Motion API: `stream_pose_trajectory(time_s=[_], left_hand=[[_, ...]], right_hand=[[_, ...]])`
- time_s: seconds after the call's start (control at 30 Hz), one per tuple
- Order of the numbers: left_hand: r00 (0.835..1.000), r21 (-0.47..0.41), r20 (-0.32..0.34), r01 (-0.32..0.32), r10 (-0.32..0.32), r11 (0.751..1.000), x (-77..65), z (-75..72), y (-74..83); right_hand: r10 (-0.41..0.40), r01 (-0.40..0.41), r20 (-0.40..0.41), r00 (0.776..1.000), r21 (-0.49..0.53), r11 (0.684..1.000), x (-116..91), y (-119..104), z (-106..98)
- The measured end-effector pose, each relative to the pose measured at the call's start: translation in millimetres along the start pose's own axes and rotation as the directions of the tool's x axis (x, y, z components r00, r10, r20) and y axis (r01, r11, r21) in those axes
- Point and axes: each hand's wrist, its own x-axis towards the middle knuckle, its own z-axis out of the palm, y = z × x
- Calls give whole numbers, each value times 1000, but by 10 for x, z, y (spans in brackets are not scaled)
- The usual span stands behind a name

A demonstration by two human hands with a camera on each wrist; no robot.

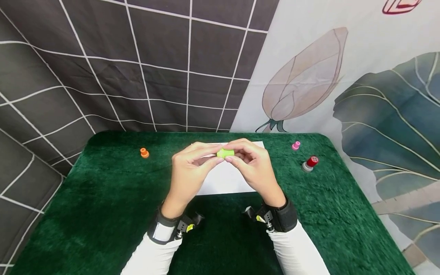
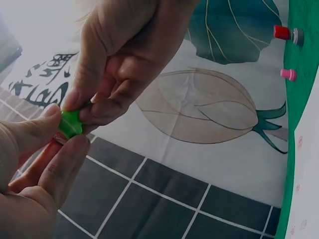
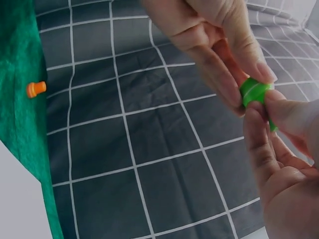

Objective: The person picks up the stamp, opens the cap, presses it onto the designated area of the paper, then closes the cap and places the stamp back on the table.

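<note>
A small lime-green toy stamp (image 1: 225, 153) is held up over a white sheet of paper (image 1: 225, 179), between both hands. My left hand (image 1: 188, 168) pinches its left end between thumb and fingers. From the other side, my right hand (image 1: 252, 164) pinches the right end. In the left wrist view the green stamp (image 2: 71, 123) is partly covered by fingertips; the right wrist view shows the green stamp (image 3: 256, 92) likewise half hidden. Faint red prints (image 2: 300, 142) mark the paper in the left wrist view.
An orange stamp (image 1: 144, 153) stands on the green cloth (image 1: 113, 198) at left. At right are a pink stamp (image 1: 296, 145) and a larger red-and-grey stamp (image 1: 310, 164). Behind the table hangs a dark grid-patterned curtain (image 1: 165, 80) beside a flower-printed cloth (image 1: 309, 23).
</note>
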Motion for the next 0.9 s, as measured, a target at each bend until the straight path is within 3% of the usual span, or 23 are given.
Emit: stream_pose_trajectory(time_s=[0.17, 0.33, 0.47, 0.57, 0.8, 0.9], left_hand=[[996, 7, 44, 72, -73, 997, 22, -51, 0], [987, 80, 95, 123, -131, 989, 52, -126, -2], [986, 154, 118, 101, -120, 983, 45, -131, -9], [990, 244, 122, 44, -76, 969, 27, -94, 16], [996, 468, 83, -63, 27, 882, -15, -9, 110], [997, 492, 74, -64, 32, 868, -13, -15, 97]], right_hand=[[31, -30, 15, 999, -50, 998, 8, -34, -6], [85, -84, 8, 996, -75, 994, 26, -49, 32], [67, -69, -24, 997, -102, 992, 10, -42, 65], [18, -23, -33, 999, -154, 988, 0, -49, 90], [-73, 57, -37, 997, -328, 943, 2, -142, 139], [-60, 53, -11, 998, -337, 940, 4, -149, 137]])
